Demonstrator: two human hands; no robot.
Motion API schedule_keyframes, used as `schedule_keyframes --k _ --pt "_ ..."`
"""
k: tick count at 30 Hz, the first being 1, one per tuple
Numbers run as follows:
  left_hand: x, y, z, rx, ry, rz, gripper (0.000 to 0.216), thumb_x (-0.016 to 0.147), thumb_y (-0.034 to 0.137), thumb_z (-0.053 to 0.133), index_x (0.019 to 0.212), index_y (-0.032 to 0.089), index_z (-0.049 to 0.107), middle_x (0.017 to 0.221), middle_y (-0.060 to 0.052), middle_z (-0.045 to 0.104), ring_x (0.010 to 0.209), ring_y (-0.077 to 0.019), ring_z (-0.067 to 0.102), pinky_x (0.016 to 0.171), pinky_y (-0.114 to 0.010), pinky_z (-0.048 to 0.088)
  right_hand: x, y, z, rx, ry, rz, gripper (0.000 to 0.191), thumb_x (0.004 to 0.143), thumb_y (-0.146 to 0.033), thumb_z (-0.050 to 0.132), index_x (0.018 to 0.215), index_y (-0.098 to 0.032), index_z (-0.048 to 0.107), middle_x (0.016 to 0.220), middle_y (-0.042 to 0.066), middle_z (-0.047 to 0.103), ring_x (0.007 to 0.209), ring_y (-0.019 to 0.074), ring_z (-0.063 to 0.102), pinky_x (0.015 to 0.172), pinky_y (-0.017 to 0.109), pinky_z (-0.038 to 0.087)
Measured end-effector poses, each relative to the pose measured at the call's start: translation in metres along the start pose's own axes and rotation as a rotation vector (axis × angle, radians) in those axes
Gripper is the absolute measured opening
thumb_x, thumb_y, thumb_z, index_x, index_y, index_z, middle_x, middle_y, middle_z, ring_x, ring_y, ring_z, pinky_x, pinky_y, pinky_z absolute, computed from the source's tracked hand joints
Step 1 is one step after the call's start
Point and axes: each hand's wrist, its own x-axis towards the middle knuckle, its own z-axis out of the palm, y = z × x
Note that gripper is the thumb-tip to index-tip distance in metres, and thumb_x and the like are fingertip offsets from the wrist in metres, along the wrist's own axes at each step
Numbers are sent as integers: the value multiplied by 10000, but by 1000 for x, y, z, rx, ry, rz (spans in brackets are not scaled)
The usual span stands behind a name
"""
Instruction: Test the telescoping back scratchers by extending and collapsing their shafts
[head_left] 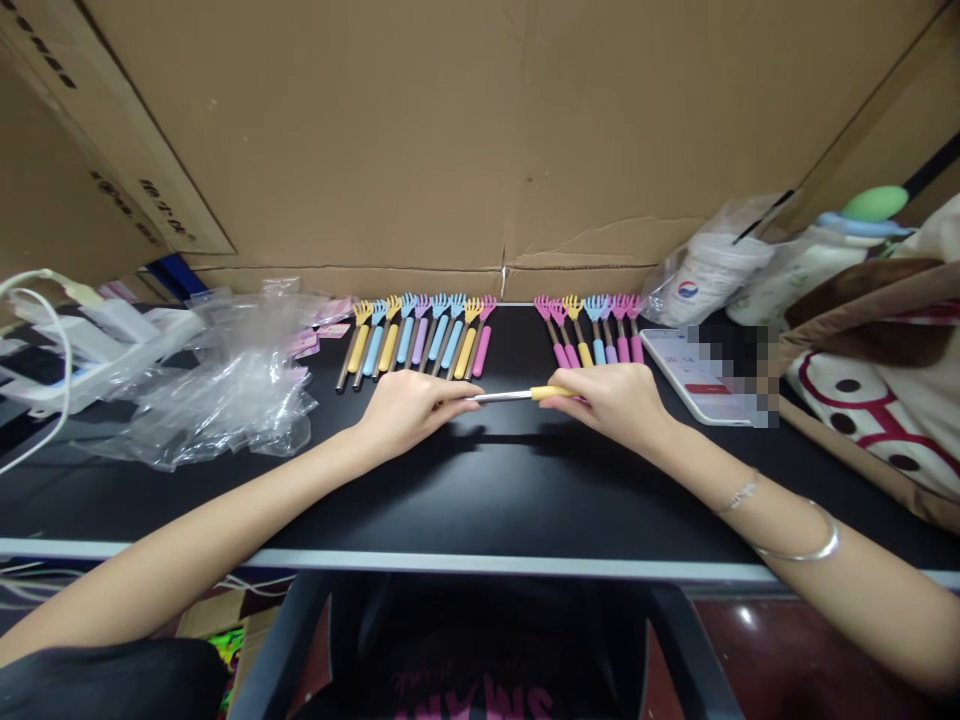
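Both hands hold one small telescopic back scratcher (517, 395) level above the black table (480, 500). My left hand (409, 408) is closed on its metal-rod end. My right hand (611, 400) pinches its yellow handle. Behind my left hand lies a row of several scratchers (416, 340) with yellow, blue and pink handles and hand-shaped heads. A second, shorter row of scratchers (592, 330) lies behind my right hand.
A heap of clear plastic bags (225, 385) lies at the left, with white cables and a power strip (82, 345) beyond it. A phone (697, 380) lies at the right, next to a bagged cup (709, 270) and a plush item (877, 390). Cardboard (450, 140) walls the back.
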Motion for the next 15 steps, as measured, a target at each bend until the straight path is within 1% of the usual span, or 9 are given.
schedule_keyframes --k 3,8,13,15 --pt "0 1 -1 -11 1 -4 356 912 490 438 1011 290 715 704 9 722 570 -116 609 499 -204 287 0 -1 0 -8 21 -14 534 888 -600 324 701 -195 618 585 4 628 510 84 512 479 241 177" --pt "1 1 -2 -59 -34 -27 342 905 485 456 1024 290 711 652 15 703 550 -109 589 493 -196 274 -2 -2 1 -60 71 -33 499 874 -592 379 716 -199 641 611 -1 650 532 85 533 483 243 201" --pt "2 2 -4 -113 -87 -63 328 895 473 483 1034 280 709 573 27 663 471 -91 524 482 -187 256 -3 -3 2 -98 125 -57 484 865 -591 404 726 -205 660 631 -3 662 536 85 530 493 248 218" --pt "3 3 -5 -130 -102 -74 324 892 471 491 1035 278 708 554 33 648 455 -84 506 481 -184 253 -3 -3 2 -101 121 -54 488 865 -596 401 733 -207 664 636 2 661 543 87 530 502 250 230"
